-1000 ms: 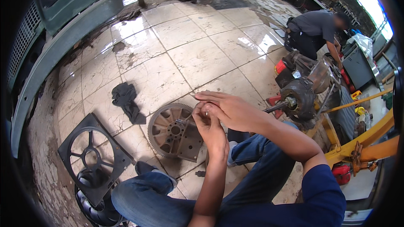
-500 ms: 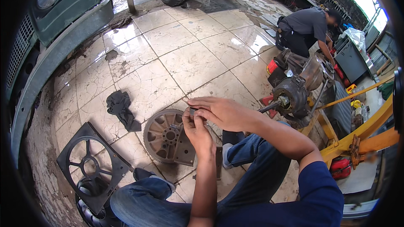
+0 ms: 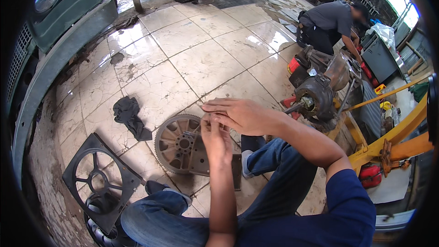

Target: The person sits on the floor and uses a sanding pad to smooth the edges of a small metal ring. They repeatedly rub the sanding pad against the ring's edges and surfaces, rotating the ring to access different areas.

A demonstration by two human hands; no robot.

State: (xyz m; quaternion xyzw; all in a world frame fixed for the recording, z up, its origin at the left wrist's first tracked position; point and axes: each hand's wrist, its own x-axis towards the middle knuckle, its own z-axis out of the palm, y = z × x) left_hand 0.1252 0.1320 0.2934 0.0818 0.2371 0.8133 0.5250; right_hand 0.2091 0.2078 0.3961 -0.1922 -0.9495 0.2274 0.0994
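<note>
Near one toothed wheel (image 3: 177, 143), two hands (image 3: 242, 115) touch.

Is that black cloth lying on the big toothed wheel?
No, the black cloth lies on the tiled floor, apart from the toothed wheel.

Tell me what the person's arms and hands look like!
A short dark-blue sleeve covers the right upper arm. The left hand and right hand wear no gloves, and both forearms are bare, with no watch or bracelet showing.
</note>
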